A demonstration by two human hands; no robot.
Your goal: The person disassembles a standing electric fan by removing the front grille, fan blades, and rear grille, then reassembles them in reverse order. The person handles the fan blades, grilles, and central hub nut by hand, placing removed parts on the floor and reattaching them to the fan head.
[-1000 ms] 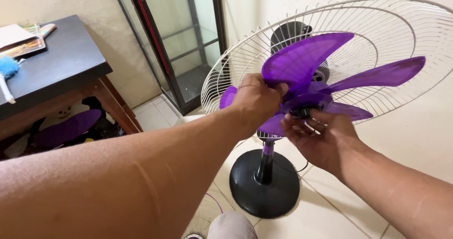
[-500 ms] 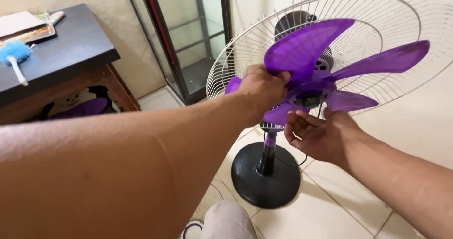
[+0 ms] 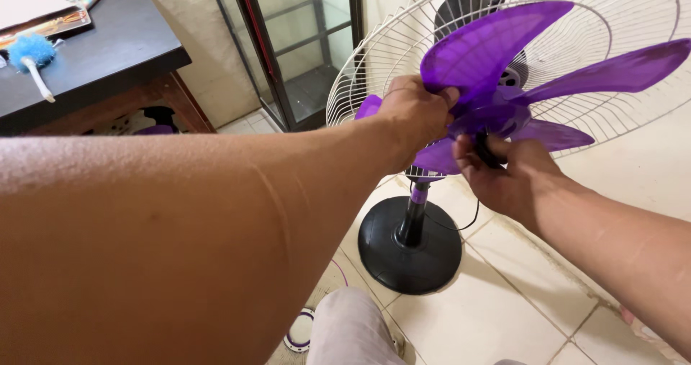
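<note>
Blades (image 3: pixel 497 55) are steadied by the left hand (image 3: pixel 414 113) gripping at nine o'clock while right hand (image 3: pixel 504 170) pinches the hub knob (image 3: pixel 484 149).

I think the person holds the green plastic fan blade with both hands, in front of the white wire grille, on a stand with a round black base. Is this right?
Not quite: the head view shows the translucent plastic fan blade is purple, not green. The left hand and right hand do hold it in front of the white wire grille, above the round black base.
</note>
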